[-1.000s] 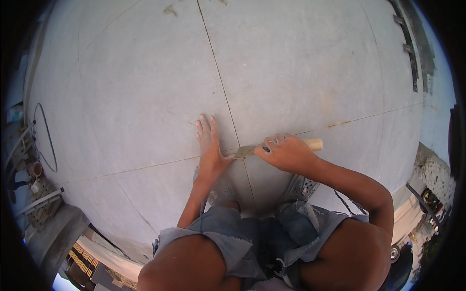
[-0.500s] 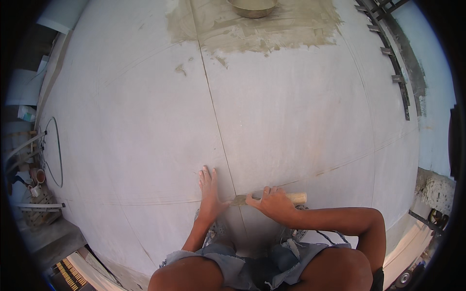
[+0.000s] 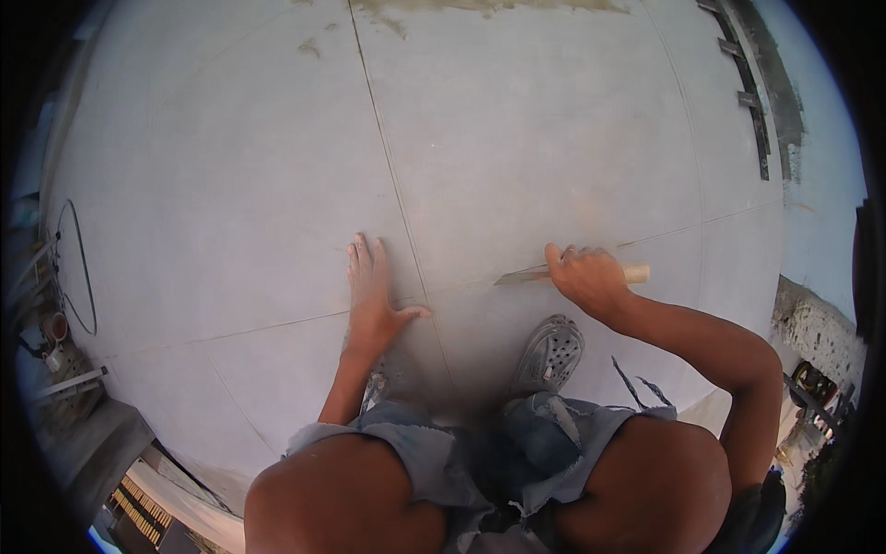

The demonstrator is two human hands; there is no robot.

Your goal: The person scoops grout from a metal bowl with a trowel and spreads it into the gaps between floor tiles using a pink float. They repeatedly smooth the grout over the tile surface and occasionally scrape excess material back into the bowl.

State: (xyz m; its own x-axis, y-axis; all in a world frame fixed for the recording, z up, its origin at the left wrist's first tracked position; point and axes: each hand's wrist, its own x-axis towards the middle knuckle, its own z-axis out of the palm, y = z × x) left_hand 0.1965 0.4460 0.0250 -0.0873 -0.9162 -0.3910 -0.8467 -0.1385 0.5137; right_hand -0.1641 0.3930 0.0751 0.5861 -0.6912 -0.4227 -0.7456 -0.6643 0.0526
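Observation:
My left hand [image 3: 374, 295] rests on the grey tiled floor [image 3: 231, 212] with its fingers spread, beside the crossing of two thin joint lines. My right hand [image 3: 586, 277] grips a flat-bladed scraper [image 3: 517, 277]; its light wooden handle pokes out past my fingers to the right, and the blade points left along the crosswise joint, short of the crossing. My right shoe [image 3: 544, 360], a grey perforated clog, shows below the blade; my left shoe is mostly hidden behind my left arm and clothing.
Smeared mortar [image 3: 489, 5] shows at the top edge. Dark metal strips [image 3: 757, 129] lie along the upper right beside a pale wall [image 3: 821, 258]. At the left edge are a looped hose [image 3: 85, 268], metal bars [image 3: 74, 380] and a concrete step [image 3: 101, 434].
The scraper in my right hand has moved rightward, away from my left hand and the joint crossing. My left hand stays spread near the crossing. The view has shifted as my head moved.

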